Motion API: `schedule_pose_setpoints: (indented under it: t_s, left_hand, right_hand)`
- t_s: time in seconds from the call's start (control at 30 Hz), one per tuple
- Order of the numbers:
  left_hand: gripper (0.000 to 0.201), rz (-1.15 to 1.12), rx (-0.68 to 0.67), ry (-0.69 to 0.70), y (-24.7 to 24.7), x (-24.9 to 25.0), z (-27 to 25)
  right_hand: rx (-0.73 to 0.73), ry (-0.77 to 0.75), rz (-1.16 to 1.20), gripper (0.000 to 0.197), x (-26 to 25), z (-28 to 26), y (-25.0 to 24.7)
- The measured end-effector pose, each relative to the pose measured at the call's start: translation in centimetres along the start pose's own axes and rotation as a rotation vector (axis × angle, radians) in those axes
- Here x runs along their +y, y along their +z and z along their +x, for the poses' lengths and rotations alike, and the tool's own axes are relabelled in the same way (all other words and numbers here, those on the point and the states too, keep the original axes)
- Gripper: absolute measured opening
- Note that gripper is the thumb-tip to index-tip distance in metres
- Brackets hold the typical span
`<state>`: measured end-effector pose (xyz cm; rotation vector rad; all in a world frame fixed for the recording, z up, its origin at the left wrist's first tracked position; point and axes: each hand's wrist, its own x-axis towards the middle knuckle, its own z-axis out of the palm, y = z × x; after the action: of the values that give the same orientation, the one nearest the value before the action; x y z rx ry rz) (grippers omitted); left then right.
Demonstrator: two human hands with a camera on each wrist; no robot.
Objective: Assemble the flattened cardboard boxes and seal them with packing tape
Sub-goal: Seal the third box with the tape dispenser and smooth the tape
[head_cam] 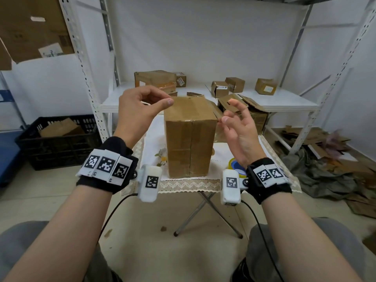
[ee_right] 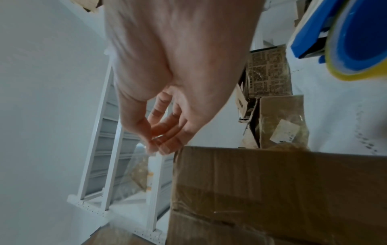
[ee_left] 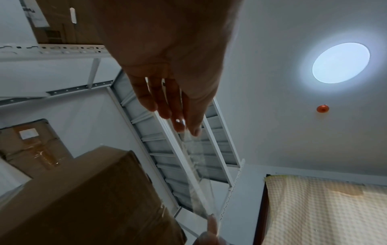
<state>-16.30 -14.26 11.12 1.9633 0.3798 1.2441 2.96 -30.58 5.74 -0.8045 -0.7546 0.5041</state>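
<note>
Left grip [head_cam: 142, 106]: I pinch the clear tape strip [ee_left: 196, 174].
Right grip [head_cam: 237, 127]: pinching its other end.
Risk: slack strip folds, sticks crooked on the box [head_cam: 190, 137].

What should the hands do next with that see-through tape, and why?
Probably lower the clear tape strip onto the box top and press it flat: the left hand and right hand pinch it stretched near the box's top edge.
</note>
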Motion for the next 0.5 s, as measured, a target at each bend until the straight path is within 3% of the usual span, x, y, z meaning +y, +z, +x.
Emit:
schedule_pose_setpoints:
  t_s: [0.17, 0.5]
  left_hand:
    - [0.012, -0.053, 0.011, -0.031, 0.3, -1.5, -1.0]
    - [0.017, 0.058, 0.149, 0.073, 2.3, -4.2, -4.1]
  right_hand:
    - [0.009, -0.074, -0.175, 0.068, -0.3, 0.3, 0.1]
    - [0.008, -0.229, -0.534, 0.070, -0.4, 0.2, 0.5]
